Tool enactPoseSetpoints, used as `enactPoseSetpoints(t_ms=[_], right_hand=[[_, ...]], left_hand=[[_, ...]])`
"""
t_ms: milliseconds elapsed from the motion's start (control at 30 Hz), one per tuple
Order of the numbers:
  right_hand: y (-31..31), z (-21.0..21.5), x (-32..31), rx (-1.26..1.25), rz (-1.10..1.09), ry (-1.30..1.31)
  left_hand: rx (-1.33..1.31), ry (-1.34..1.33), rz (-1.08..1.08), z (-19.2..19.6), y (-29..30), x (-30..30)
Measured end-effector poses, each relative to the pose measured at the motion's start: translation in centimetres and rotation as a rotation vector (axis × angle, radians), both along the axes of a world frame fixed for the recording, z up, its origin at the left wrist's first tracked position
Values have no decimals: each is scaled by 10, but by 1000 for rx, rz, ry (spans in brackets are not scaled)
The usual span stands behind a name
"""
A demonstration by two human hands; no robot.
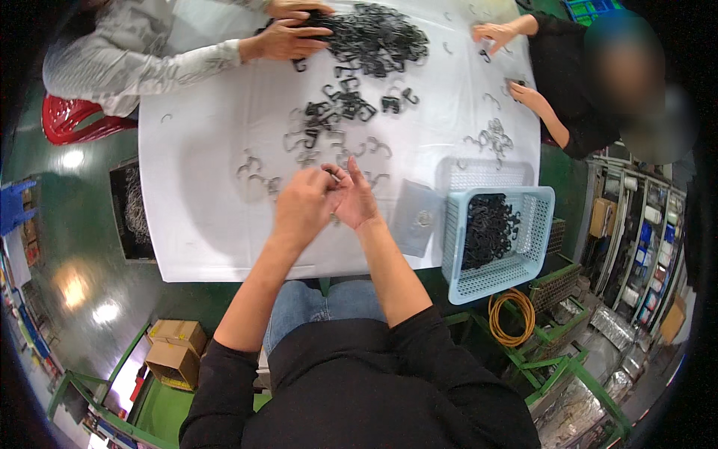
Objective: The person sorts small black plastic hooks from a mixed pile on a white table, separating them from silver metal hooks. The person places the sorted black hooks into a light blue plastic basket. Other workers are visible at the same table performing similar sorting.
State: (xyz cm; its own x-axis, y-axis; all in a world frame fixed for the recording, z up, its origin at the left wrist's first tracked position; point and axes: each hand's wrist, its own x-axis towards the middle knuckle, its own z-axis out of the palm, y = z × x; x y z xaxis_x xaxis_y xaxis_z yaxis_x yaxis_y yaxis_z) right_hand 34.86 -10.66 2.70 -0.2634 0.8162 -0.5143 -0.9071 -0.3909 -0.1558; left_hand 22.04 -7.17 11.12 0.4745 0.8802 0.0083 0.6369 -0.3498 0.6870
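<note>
Above the near middle of the white table [217, 217], my hands meet. The back of my left hand [301, 200] faces up, its fingers closed and pinched against my right hand. My right hand [354, 197] is turned palm inward, its fingers curled around something small and dark, too blurred to name. Just beyond lie loose metal wire hooks [378, 147] and a scatter of black hook-shaped pieces [321, 116]. A larger heap of black pieces [381, 37] covers the far middle. More black pieces [490, 228] fill part of a light blue basket [499, 288] at the right edge.
A translucent pale sheet or tray [416, 221] lies left of the basket. Across the table, one person's hands [288, 37] reach into the heap; another's hands [527, 96] work at far right, near wire hooks [495, 138]. A dark bin [134, 213] stands at left.
</note>
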Motion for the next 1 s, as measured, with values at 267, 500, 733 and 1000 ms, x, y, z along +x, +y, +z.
enactPoseSetpoints(t_ms=[267,500,733,1000], right_hand=[[-92,81,182,-86,-62,-581],[-170,67,296,-425,77,-1866],[-209,34,285,-469,14,-2061],[-252,54,300,-665,-200,-2003]], left_hand=[[26,-248,-114,16,-36,134],[-55,-65,-218,-78,-11,204],[223,137,-461,-153,-7,324],[445,128,-208,-188,116,464]])
